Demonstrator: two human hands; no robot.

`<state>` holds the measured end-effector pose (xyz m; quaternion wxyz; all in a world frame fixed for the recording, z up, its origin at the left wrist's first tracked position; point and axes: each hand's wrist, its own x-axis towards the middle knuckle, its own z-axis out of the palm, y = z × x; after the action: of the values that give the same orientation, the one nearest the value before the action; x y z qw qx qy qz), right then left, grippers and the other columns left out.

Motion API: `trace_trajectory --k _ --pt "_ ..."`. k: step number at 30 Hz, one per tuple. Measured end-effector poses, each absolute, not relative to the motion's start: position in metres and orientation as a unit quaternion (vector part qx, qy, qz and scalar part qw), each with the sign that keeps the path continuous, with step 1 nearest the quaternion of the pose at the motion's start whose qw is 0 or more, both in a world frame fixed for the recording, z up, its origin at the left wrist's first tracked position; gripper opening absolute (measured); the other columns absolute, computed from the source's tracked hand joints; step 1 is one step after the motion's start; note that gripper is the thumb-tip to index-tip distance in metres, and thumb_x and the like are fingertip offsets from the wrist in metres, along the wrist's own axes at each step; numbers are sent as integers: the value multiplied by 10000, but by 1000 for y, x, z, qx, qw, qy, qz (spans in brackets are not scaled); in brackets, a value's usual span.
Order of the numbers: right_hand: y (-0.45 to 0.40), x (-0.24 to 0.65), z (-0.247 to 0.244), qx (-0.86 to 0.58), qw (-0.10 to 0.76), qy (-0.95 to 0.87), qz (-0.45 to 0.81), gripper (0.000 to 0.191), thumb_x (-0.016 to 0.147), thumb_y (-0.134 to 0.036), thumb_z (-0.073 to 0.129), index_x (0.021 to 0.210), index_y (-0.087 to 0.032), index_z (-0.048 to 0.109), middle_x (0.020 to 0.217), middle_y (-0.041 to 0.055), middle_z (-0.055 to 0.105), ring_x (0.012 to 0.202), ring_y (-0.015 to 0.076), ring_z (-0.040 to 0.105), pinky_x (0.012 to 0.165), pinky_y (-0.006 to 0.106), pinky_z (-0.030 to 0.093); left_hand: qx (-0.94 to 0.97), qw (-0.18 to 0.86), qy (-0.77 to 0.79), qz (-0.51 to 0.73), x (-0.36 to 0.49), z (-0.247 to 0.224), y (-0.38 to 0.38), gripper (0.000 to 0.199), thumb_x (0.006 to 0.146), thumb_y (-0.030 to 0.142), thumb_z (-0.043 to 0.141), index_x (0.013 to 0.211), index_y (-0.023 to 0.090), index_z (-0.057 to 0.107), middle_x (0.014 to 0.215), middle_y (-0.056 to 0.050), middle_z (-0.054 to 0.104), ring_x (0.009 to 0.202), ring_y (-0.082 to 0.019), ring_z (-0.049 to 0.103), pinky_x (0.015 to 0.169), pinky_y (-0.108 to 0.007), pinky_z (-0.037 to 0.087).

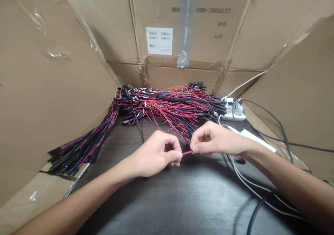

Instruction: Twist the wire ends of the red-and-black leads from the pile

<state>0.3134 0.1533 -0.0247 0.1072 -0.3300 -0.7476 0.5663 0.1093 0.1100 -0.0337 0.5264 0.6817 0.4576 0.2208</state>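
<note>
A dark table point(167, 203) with brown cardboard point(39, 99) on three sides. Nearest, at the lower right, a thick black cable point(254, 217) and thin white cords point(250, 189). Next, above the table, the left hand point(158, 153) and the right hand point(217, 137), close together. Pinched in both, between thumb and fingers: red and blue wires point(187, 153), with just a short bit in sight between the hands (the rest hard to make out). Off to the left, a long bunch point(104, 123) with black ends, fanned out near the edge. Behind the hands, a big messy pile point(167, 106), mostly red, pink and blue, tied in spots with white. Right of that, a white power strip point(235, 116). Farthest, the back wall point(208, 50), with a white label point(159, 41), grey tape point(186, 26) and upside-down letters point(215, 10).
</note>
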Motion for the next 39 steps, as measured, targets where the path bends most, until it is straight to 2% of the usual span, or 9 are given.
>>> trace_trajectory --k 7,13,19,25,33,39 --pt "139 300 -32 -333 88 -760 550 122 770 -185 575 693 -108 630 503 -31 530 451 57 431 456 171 333 700 502 467 200 112 -37 104 113 754 139 577 643 138 599 619 -23 668 572 -120 587 576 -228 465" --pt "138 300 -35 -355 103 -741 560 111 735 -198 594 669 -110 613 476 -43 484 432 64 412 419 174 315 664 545 474 196 112 -39 111 103 748 196 593 680 127 625 646 -25 652 617 -134 579 617 -248 458" --pt "144 303 -36 -347 117 -720 590 125 711 -226 629 654 -118 601 488 -42 484 443 64 420 434 181 340 762 440 429 202 107 -33 116 121 772 171 577 695 135 663 726 -12 638 716 -131 551 689 -237 405" --pt "146 306 -37 -333 110 -726 592 133 728 -229 640 663 -116 611 495 -42 484 445 58 411 435 179 335 779 394 455 173 106 -32 115 160 794 176 554 681 143 662 686 2 630 679 -126 544 663 -235 383" --pt "148 307 -36 -332 106 -723 597 146 715 -238 661 666 -107 620 484 -45 475 441 56 395 427 179 315 768 413 461 167 104 -32 116 140 787 201 558 693 136 640 677 -3 616 672 -131 533 654 -241 394" --pt "148 307 -35 -352 140 -694 613 143 690 -231 666 631 -116 604 459 -53 460 432 53 364 420 180 294 687 553 436 179 104 -40 117 157 808 288 554 771 139 581 697 -30 640 654 -145 592 629 -257 467"
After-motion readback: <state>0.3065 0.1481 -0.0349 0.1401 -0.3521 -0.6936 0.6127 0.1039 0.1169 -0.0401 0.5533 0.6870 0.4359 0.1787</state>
